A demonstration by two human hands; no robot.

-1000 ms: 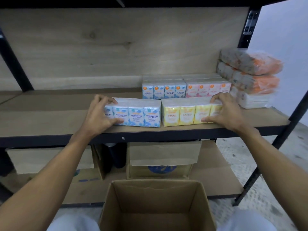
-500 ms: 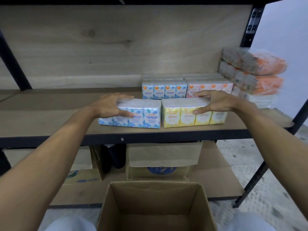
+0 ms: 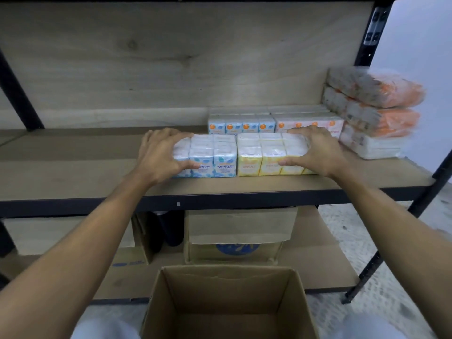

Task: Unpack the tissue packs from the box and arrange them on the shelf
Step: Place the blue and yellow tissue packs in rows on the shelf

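A blue tissue pack [image 3: 215, 155] and a yellow tissue pack [image 3: 261, 152] lie side by side on the wooden shelf [image 3: 73, 167], near its front edge. My left hand [image 3: 161, 155] grips the blue pack's left end, thumb on the front face and fingers over the top. My right hand [image 3: 315, 152] grips the yellow pack's right end the same way. Behind them stand another blue pack [image 3: 241, 124] and a pink pack [image 3: 310, 123]. The open cardboard box [image 3: 230, 307] sits below me; its visible inside shows no packs.
Three orange-and-white wrapped bundles [image 3: 374, 111] are stacked at the shelf's right end. The left half of the shelf is bare wood. Cardboard boxes [image 3: 234, 236] stand on the lower shelf. Black metal uprights [image 3: 367, 33] frame the rack.
Both hands went from the packs' outer ends to hovering over them, and now clasp them from above. The two front packs sit slightly further back on the shelf.
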